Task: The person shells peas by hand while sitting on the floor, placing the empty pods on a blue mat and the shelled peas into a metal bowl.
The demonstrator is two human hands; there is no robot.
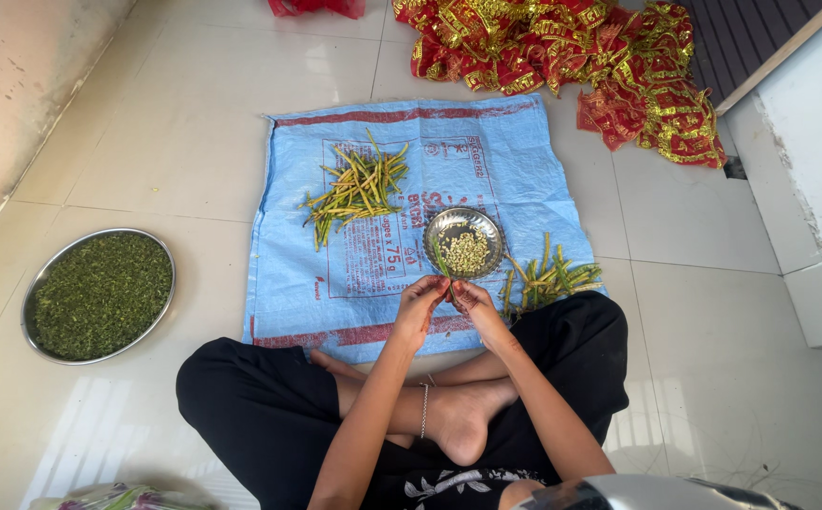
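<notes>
Only real packaging here is the flattened blue woven sack spread out on the tiled floor like a mat, roughly square, with red stripes along the top and bottom edges and dark red print in the middle. There's also a bit of a clear plastic bag poking in at the bottom left corner, too cut off to say much.

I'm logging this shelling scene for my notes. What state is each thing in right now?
Left hand: pinching a green pod.
Right hand: pinching the same pod.
Green pod: held between both hands.
Small steel bowl: partly filled with pale seeds.
Large steel plate: full of chopped greens.
Blue sack: spread flat.
Red-gold cloth: crumpled.
</notes>
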